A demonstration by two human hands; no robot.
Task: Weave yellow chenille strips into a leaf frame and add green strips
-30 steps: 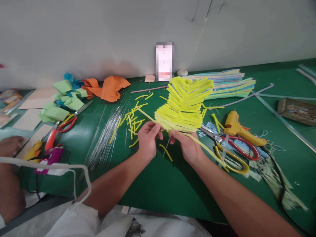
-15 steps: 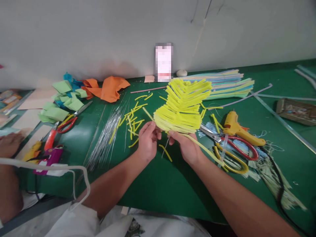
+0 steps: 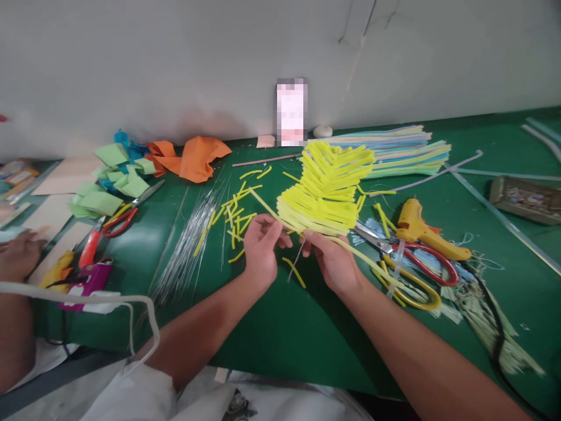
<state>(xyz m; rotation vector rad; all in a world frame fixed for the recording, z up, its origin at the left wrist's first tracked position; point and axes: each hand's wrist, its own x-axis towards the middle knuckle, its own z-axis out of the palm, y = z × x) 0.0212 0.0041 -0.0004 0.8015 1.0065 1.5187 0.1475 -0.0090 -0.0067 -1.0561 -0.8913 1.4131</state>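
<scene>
A leaf-like shape of bright yellow pipe cleaners [image 3: 331, 184], folded in rows along a middle line, stands up above my two hands. My left hand [image 3: 263, 248] pinches a pale yellow pipe cleaner [image 3: 262, 202] at the shape's lower left, with its free end pointing up and left. At the lower middle, my right hand [image 3: 333, 257] grips the base of the shape. A thin wire stem [image 3: 297, 260] hangs below, between the hands. From the right hand a long pale yellow length [image 3: 372, 266] runs down to the right.
Scissors [image 3: 405, 257] and a yellow glue gun [image 3: 416, 225] lie right. Cut yellow pieces [image 3: 236, 213] and wires [image 3: 193, 245] lie left. Pastel pipe cleaners [image 3: 407, 152] are behind, near a propped phone [image 3: 291, 111]. Another person's hand [image 3: 20, 257] rests far left.
My left hand has shifted slightly, and more of the pale pipe cleaner's free end sticks out up and left. The yellow shape has tilted a little; my right hand keeps its grip.
</scene>
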